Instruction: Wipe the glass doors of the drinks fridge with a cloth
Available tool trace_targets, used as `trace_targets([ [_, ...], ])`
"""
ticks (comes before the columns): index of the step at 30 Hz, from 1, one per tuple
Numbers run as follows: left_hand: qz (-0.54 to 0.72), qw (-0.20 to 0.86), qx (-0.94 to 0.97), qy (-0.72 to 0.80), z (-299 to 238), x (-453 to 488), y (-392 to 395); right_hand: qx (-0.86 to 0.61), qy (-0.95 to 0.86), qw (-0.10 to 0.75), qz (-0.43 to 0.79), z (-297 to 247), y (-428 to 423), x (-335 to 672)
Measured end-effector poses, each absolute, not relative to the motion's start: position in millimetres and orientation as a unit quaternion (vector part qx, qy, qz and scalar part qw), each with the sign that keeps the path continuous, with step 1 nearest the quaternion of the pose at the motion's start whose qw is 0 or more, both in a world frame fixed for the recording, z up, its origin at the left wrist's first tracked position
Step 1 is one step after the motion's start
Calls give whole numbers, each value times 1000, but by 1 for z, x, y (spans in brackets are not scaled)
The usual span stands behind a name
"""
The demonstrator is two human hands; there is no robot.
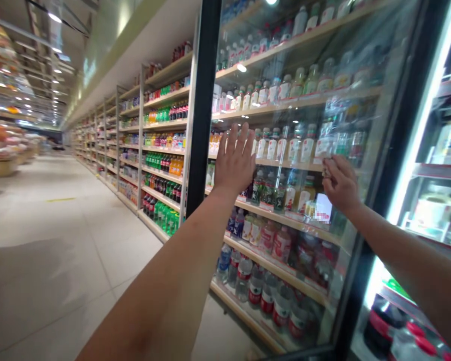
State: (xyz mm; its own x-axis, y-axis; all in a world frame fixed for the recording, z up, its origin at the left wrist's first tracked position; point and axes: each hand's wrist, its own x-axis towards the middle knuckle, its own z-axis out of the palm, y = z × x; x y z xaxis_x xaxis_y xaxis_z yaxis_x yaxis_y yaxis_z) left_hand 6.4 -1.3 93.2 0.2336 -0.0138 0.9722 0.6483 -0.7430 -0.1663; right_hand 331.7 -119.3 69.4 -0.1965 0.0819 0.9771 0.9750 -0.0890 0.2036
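Note:
A tall glass cooler door (202,110) with a black frame stands in front of me, swung out from the lit cooler at right. My left hand (235,160) is raised with its palm against or very near the pane, fingers stretched out. To its right, my right hand (340,183) is at the glass with its fingers curled together. Something small and pale shows at its fingertips, too unclear to name. Just below that hand, a small white rectangle (323,207) appears on the pane, partly blurred. Rows of bottles (281,243) show through the glass.
Open drink shelves (161,175) run along the wall to the left, beside a pale tiled floor (52,235). Farther left are stacked goods (3,145). At right, the lit cooler holds more bottles (434,210), with red-capped ones (415,338) low down.

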Motion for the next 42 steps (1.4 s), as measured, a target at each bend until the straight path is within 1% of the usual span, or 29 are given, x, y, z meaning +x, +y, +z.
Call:
trace_targets([
  [2, -578, 283, -733, -220, 94, 6, -2, -508, -487, 452, -548, 96, -117, 340],
  [4, -574, 282, -735, -224, 94, 6, -3, -536, -433, 496, -527, 135, -109, 339],
  [6, -574, 281, -736, -224, 94, 6, -4, -551, -447, 494, -502, 169, -101, 325],
  [8, -578, 282, -733, -222, 94, 6, -4, -543, -498, 455, -501, 188, -96, 307],
  [11, -583, 287, -727, -221, 93, 7, -3, -525, -574, 355, -519, 189, -102, 294],
  [12, -583, 289, -727, -220, 93, 7, -3, -534, -570, 343, -521, 187, -106, 297],
  [13, -582, 291, -726, -220, 93, 7, -3, -555, -549, 350, -518, 185, -110, 302],
  [16, -584, 292, -726, -218, 92, 7, -1, -627, -440, 423, -484, 182, -115, 319],
  [18, -587, 290, -725, -212, 92, 7, -1, -623, -416, 455, -481, 172, -112, 317],
  [20, -590, 288, -725, -206, 92, 6, 0, -569, -469, 443, -511, 148, -106, 305],
  [21, -591, 288, -725, -204, 92, 6, 0, -529, -522, 413, -527, 132, -104, 298],
  [23, -591, 290, -725, -203, 91, 6, 0, -454, -642, 311, -534, 99, -105, 293],
  [24, -590, 291, -725, -204, 91, 7, 0, -429, -676, 275, -532, 85, -108, 296],
  [25, -589, 292, -725, -206, 92, 7, 0, -422, -679, 270, -536, 75, -112, 303],
  [26, -588, 292, -725, -208, 92, 7, 0, -432, -661, 287, -542, 70, -116, 313],
  [28, -584, 292, -727, -214, 92, 7, 0, -485, -569, 373, -550, 73, -122, 336],
  [30, -582, 287, -729, -218, 93, 7, 0, -538, -464, 461, -532, 85, -123, 351],
  [32, -583, 281, -731, -216, 92, 7, -1, -557, -412, 507, -512, 92, -118, 347],
  [33, -584, 279, -731, -215, 92, 7, -1, -552, -416, 511, -512, 88, -114, 338],
  [35, -588, 278, -730, -211, 91, 7, -1, -515, -478, 480, -525, 66, -107, 310],
  [39, -590, 278, -729, -207, 91, 8, -1, -439, -676, 340, -483, -17, -103, 253],
  [40, -589, 277, -730, -208, 92, 8, -1, -427, -701, 318, -474, -37, -103, 245],
  [42, -586, 276, -732, -211, 93, 8, 0, -411, -725, 300, -464, -65, -105, 235],
])
